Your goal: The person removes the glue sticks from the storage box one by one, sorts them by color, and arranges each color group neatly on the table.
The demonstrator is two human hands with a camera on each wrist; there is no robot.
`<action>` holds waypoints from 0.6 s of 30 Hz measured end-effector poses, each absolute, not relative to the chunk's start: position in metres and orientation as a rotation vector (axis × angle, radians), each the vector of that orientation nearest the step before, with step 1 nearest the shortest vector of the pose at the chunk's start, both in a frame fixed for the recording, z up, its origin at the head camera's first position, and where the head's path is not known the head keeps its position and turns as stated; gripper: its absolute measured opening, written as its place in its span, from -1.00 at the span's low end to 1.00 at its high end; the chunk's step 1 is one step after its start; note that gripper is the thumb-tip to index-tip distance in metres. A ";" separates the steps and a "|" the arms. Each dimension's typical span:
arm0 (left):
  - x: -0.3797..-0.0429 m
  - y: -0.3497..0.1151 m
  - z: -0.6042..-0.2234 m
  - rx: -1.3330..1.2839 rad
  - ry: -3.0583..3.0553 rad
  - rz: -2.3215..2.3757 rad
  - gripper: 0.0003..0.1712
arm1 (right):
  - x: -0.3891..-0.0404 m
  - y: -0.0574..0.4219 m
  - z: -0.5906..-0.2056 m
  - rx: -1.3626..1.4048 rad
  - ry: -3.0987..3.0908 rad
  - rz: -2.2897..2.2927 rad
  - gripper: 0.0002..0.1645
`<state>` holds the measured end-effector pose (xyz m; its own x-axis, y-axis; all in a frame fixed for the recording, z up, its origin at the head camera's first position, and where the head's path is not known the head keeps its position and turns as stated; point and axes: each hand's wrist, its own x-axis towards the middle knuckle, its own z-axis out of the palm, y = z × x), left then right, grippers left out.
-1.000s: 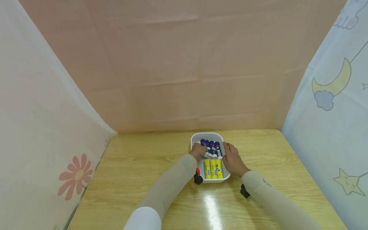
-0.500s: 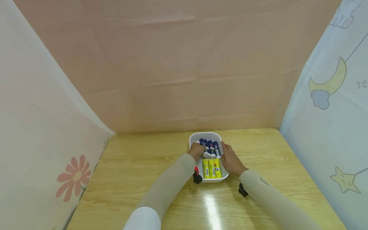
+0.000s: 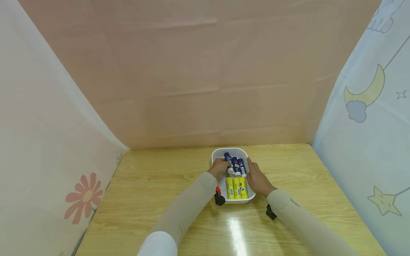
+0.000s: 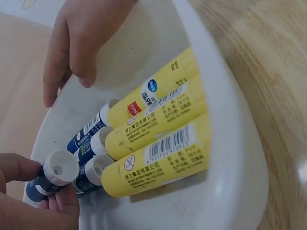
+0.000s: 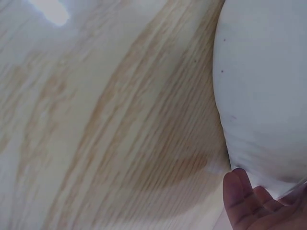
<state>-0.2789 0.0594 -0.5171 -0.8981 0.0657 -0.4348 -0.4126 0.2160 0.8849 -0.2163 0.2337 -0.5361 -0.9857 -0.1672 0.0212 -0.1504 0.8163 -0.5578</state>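
Observation:
A white plastic tub (image 3: 221, 151) holds three yellow glue sticks (image 3: 237, 188) lying side by side in its near half. Dark blue glue sticks with white ends lie in the far half, one of them (image 3: 241, 167) beside the right wall. My left hand (image 3: 219, 168) pinches another blue glue stick (image 4: 50, 177) between thumb and fingers, raised a little over its neighbours, its white end toward the left wrist camera. My right hand (image 3: 258, 179) holds the tub's right wall, thumb inside and fingers (image 5: 235, 191) outside. The held stick partly hides a blue one below.
The tub stands on a wood-grain table (image 3: 153, 185) near its back edge. A tan cloth (image 3: 205, 78) hangs behind, and patterned white cloths close off the left (image 3: 48, 124) and right (image 3: 368, 149) sides. Black wrist cameras (image 3: 219, 197) sit under both wrists.
The blue glue stick in my left hand has risen slightly and shifted right, now overlapping the stick beside it. My right hand stays on the tub's wall.

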 end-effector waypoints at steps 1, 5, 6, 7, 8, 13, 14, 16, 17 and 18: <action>-0.278 0.059 -0.516 -0.309 2.115 1.737 -0.51 | -0.216 0.233 -0.536 -0.256 2.962 -0.908 -0.22; -0.276 0.054 -0.510 -0.228 2.065 1.814 -0.43 | -0.216 0.233 -0.537 -0.226 2.943 -0.910 -0.22; -0.276 0.052 -0.508 -0.208 2.047 1.835 -0.42 | -0.216 0.233 -0.537 -0.219 2.940 -0.910 -0.22; -0.276 0.051 -0.506 -0.184 2.021 1.863 -0.42 | -0.216 0.233 -0.537 -0.218 2.935 -0.914 -0.22; -0.277 0.049 -0.503 -0.160 1.993 1.892 -0.43 | -0.217 0.233 -0.537 -0.214 2.936 -0.913 -0.22; -0.283 0.036 -0.490 -0.130 1.853 2.032 -0.50 | -0.216 0.234 -0.537 -0.224 2.942 -0.909 -0.23; -0.284 0.032 -0.487 -0.131 1.833 2.062 -0.50 | -0.216 0.233 -0.536 -0.224 2.942 -0.910 -0.23; -0.287 0.025 -0.483 -0.142 1.774 2.132 -0.49 | -0.216 0.233 -0.536 -0.227 2.942 -0.907 -0.23; -0.289 0.021 -0.482 -0.147 1.745 2.166 -0.47 | -0.216 0.232 -0.536 -0.228 2.943 -0.905 -0.23; -0.290 0.016 -0.480 -0.152 1.719 2.193 -0.45 | -0.216 0.232 -0.536 -0.228 2.945 -0.906 -0.23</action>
<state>-0.2900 0.0163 -0.4800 -0.9333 0.2048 -0.2948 -0.3352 -0.2030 0.9200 -0.2159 0.2318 -0.5357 -0.9878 -0.1558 -0.0068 -0.1251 0.8173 -0.5624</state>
